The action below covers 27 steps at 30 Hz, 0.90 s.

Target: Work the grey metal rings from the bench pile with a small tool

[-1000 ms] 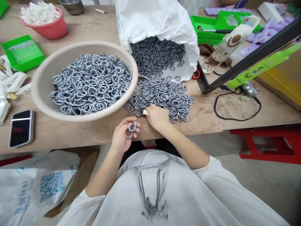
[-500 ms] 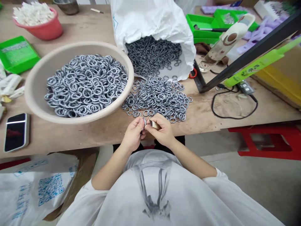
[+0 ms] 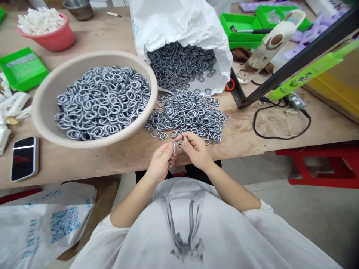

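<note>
My left hand (image 3: 161,160) pinches a grey ring (image 3: 174,148) between thumb and fingers, above the table's front edge. My right hand (image 3: 196,150) is closed around a small knife (image 3: 183,138); most of it is hidden by the fingers, and its pale handle showed better a moment earlier. The two hands are slightly apart. Just beyond them lies a loose pile of grey rings (image 3: 190,114). A wide beige basin (image 3: 39,108), heaped with similar rings, stands to the left. Behind the pile, a white sack (image 3: 179,22) lies with its mouth towards me, more rings inside.
A phone (image 3: 24,158) lies at the left front. Behind are a green tray (image 3: 24,69), a red tub (image 3: 57,39) of white pieces and a metal bowl (image 3: 80,9). At right stand a black metal post (image 3: 269,82), a bottle (image 3: 265,50) and a cable (image 3: 255,123).
My right hand has drawn away from the ring, up and to the right, and the knife has turned in its fingers. My left hand still holds the ring. The view has shifted slightly.
</note>
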Available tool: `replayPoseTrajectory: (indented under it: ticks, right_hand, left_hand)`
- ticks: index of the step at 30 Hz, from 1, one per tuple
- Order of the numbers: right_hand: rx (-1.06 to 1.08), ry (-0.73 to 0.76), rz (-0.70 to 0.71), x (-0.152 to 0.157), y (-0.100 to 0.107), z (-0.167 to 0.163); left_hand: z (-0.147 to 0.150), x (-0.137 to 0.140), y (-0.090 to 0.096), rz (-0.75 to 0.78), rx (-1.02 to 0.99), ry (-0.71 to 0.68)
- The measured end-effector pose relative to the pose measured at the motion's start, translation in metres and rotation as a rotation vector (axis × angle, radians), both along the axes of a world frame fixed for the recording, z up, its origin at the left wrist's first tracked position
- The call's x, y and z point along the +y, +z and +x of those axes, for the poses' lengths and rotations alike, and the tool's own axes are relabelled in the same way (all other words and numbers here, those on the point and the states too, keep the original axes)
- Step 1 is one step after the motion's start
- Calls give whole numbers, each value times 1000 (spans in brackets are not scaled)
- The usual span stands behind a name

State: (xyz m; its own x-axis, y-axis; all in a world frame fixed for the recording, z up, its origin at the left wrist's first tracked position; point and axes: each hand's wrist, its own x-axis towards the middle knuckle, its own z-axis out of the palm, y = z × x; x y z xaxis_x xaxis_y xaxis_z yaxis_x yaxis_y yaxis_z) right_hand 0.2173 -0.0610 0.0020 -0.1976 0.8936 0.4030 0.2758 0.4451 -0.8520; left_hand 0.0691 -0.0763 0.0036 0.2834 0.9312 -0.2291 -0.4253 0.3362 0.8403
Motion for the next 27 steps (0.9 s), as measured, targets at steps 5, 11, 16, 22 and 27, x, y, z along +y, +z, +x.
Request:
replayPoseTrajectory:
  ticks: [5, 11, 16, 22, 27]
  right_hand:
    - [-378, 3, 204, -11, 7, 4]
    - [-501, 8, 219, -17, 12, 1]
    - [-492, 36, 55, -3, 7, 6]
    - [-712, -147, -48, 26, 7, -5]
    - [-1034, -52, 19, 38, 9, -38]
  left_hand:
    - [-2, 0, -3, 1, 11, 56]
    - [-4, 1, -11, 74, 10, 22]
    - [-14, -4, -15, 134, 33, -121]
    - [-34, -13, -18, 117, 105, -175]
    - [-53, -6, -12, 42, 164, 67]
